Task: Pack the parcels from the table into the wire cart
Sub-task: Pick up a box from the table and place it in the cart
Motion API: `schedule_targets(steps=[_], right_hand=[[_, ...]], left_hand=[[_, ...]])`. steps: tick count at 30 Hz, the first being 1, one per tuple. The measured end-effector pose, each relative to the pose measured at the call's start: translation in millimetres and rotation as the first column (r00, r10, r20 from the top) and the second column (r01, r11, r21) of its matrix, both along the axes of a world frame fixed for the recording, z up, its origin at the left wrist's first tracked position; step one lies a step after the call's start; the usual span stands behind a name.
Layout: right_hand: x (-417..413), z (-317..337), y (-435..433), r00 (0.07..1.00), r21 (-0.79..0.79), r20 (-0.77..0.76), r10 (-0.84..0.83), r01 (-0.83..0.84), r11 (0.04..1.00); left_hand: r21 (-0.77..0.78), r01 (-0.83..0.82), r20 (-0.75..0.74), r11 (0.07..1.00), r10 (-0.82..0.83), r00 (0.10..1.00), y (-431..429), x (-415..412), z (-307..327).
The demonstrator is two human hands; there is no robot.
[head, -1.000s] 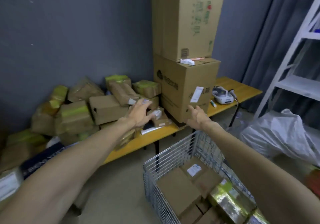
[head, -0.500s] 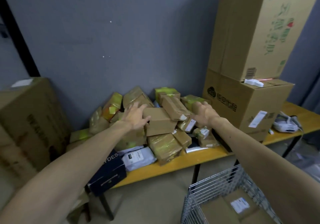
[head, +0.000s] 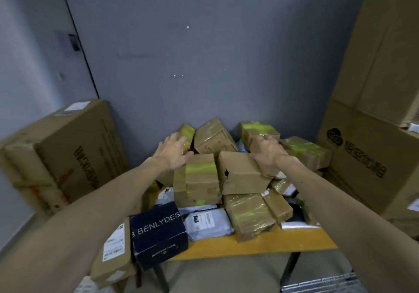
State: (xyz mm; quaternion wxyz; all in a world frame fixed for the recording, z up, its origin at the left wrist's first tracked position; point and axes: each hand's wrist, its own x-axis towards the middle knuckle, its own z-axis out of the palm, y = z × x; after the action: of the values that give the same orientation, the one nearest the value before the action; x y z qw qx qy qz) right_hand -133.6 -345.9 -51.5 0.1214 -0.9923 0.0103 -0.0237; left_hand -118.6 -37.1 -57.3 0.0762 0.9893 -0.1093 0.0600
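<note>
Mostly the head view shows the heap of parcels (head: 226,175) on the yellow table (head: 226,245), pushed against the grey far wall. The left hand (head: 173,151) lies flat, fingers straight, against a yellow-taped parcel (head: 188,132) at the heap's far left, gripping nothing. The right hand (head: 266,150) is spread, fingers relaxed, on top of a plain brown parcel (head: 268,170) at the far right, with no curl round it. Near the front edge sit a dark blue box (head: 158,233) and a white mailer bag (head: 207,222). Only a corner of the wire cart (head: 322,283) shows at the near right, its inside out of view. Closed large cartons (head: 367,161) stand to the right.
</note>
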Motion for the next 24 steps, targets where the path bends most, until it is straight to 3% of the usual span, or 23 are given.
schedule_targets(steps=[7,24], right_hand=[[75,2,-6,0.995,0.026,0.007,0.104,-0.104,0.994],[195,-25,18,0.987,-0.019,-0.033,0.159,-0.160,0.987]], left_hand=[[-0.007,-0.083,0.001,0.996,0.083,0.997,-7,46,15],[-0.073,-0.048,-0.115,0.996,0.040,0.993,-5,164,-39]])
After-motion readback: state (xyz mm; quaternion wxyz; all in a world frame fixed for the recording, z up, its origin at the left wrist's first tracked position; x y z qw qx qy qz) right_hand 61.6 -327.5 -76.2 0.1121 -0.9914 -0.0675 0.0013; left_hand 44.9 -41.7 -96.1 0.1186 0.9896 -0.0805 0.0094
